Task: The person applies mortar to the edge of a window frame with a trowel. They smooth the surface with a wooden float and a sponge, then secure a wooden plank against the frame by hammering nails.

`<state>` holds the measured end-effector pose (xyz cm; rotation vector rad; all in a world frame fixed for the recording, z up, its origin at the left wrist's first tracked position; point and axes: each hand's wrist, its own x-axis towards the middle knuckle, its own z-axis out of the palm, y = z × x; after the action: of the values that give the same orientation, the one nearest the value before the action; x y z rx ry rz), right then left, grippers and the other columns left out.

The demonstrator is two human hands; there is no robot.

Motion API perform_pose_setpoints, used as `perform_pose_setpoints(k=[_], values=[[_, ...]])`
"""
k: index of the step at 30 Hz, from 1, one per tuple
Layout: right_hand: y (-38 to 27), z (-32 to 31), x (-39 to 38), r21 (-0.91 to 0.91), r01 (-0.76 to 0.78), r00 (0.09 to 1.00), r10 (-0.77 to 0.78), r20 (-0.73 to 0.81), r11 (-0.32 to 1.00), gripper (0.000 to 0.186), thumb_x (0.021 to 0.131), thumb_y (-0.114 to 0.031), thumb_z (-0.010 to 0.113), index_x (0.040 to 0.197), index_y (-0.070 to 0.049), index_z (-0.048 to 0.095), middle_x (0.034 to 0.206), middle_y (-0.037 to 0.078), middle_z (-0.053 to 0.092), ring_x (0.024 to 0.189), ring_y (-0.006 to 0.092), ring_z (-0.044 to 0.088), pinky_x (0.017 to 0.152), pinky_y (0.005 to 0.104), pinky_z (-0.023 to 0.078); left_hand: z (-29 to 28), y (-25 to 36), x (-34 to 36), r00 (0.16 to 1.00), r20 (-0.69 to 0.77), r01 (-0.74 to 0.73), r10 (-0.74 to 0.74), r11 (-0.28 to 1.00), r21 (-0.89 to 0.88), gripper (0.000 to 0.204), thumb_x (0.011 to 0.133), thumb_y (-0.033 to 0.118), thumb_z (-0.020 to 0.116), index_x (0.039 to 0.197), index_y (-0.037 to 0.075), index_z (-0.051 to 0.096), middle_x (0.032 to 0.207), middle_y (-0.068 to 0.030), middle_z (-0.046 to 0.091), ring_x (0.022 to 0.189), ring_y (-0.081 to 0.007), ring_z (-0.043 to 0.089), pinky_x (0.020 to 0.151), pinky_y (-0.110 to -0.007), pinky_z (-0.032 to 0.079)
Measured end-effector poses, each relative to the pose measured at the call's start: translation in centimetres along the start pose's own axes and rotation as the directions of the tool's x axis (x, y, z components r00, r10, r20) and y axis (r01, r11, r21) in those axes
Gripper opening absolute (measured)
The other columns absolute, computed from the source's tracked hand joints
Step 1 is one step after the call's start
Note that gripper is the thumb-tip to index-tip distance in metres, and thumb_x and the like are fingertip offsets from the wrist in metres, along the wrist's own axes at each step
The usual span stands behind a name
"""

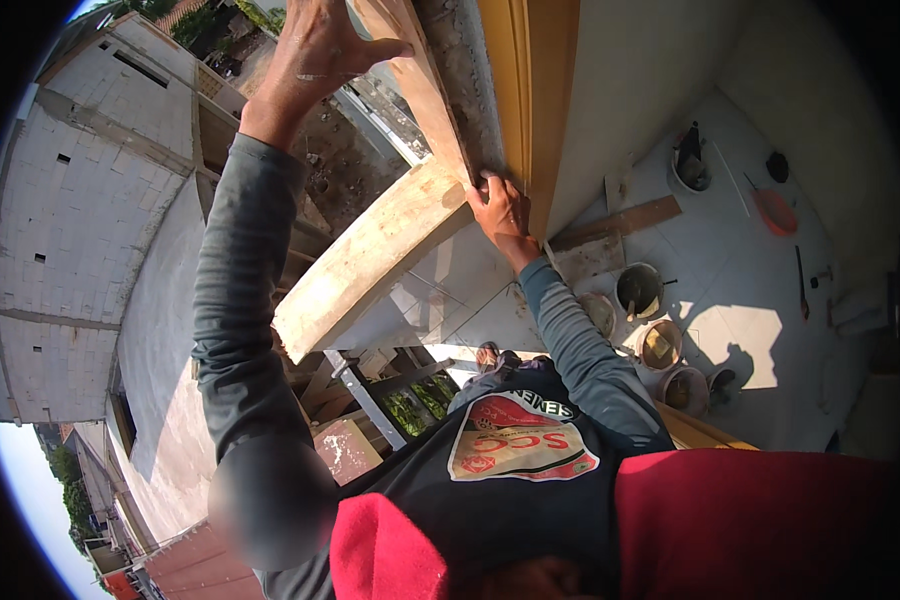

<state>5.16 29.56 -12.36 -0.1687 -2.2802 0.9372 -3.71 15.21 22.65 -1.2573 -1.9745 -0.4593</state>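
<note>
My left hand reaches up at the top of the view and grips the edge of a long pale wooden board that stands against a rough grey concrete edge. My right hand is lower, pressed with closed fingers at the spot where that board meets a second pale plank, which slants down to the left. A yellow wall strip runs just right of my right hand. Both forearms are in grey sleeves.
Several buckets with mortar stand on the white tiled floor below right, with a wooden offcut, an orange tool and a dark tub. A large pale block building and rooftops lie far below left.
</note>
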Motion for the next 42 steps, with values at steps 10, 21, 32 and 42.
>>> perform_pose_setpoints(k=[10, 21, 32, 42], values=[[-1.2, -2.1, 0.0, 0.064, -0.016, 0.999, 0.013, 0.052, 0.998, 0.035, 0.087, -0.028, 0.072, 0.110, -0.001, 0.065, 0.089, 0.015, 0.067, 0.081, 0.0334, 0.067, 0.069, 0.0436, 0.054, 0.9, -0.7, -0.3, 0.998, -0.023, -0.063, 0.065, 0.996, 0.070, 0.155, 0.049, 0.035, 0.099, 0.159, 0.013, -0.008, 0.163, -0.0233, -0.005, 0.151, -0.0425, -0.006, 0.120, -0.064, 0.011], [1.6, -7.6, -5.7, 0.060, -0.055, 0.994, 0.048, 0.103, 0.997, 0.041, 0.086, -0.031, 0.075, 0.113, -0.003, 0.064, 0.084, 0.010, 0.063, 0.076, 0.0306, 0.064, 0.068, 0.0415, 0.052, 0.5, -0.4, -0.3, 0.999, -0.017, -0.045, 0.046, 0.999, 0.025, 0.152, 0.049, 0.030, 0.099, 0.159, 0.012, -0.005, 0.164, -0.0225, -0.002, 0.151, -0.0412, -0.004, 0.120, -0.063, 0.012], [15.6, -16.8, -22.7, -0.303, -0.521, 0.796, 0.582, 0.166, 0.798, 0.043, 0.082, -0.027, 0.076, 0.111, 0.003, 0.065, 0.092, 0.023, 0.069, 0.090, 0.0425, 0.066, 0.079, 0.0482, 0.050, 0.1, 0.0, -0.5, 0.993, -0.047, -0.107, 0.112, 0.990, 0.092, 0.147, 0.049, 0.033, 0.099, 0.159, 0.011, 0.003, 0.160, -0.0253, 0.004, 0.148, -0.0438, 0.014, 0.114, -0.057, 0.031], [20.9, -21.1, -36.3, -0.294, -0.755, 0.620, 0.784, -0.026, 0.587, 0.036, 0.076, -0.029, 0.075, 0.090, 0.003, 0.067, 0.084, 0.024, 0.067, 0.085, 0.0435, 0.066, 0.075, 0.0502, 0.050, -0.3, 0.3, 0.2, 0.995, -0.026, -0.094, 0.094, 0.995, 0.024, 0.150, 0.044, 0.032, 0.100, 0.159, 0.017, 0.004, 0.161, -0.0218, 0.002, 0.149, -0.0427, 0.015, 0.115, -0.054, 0.037]])
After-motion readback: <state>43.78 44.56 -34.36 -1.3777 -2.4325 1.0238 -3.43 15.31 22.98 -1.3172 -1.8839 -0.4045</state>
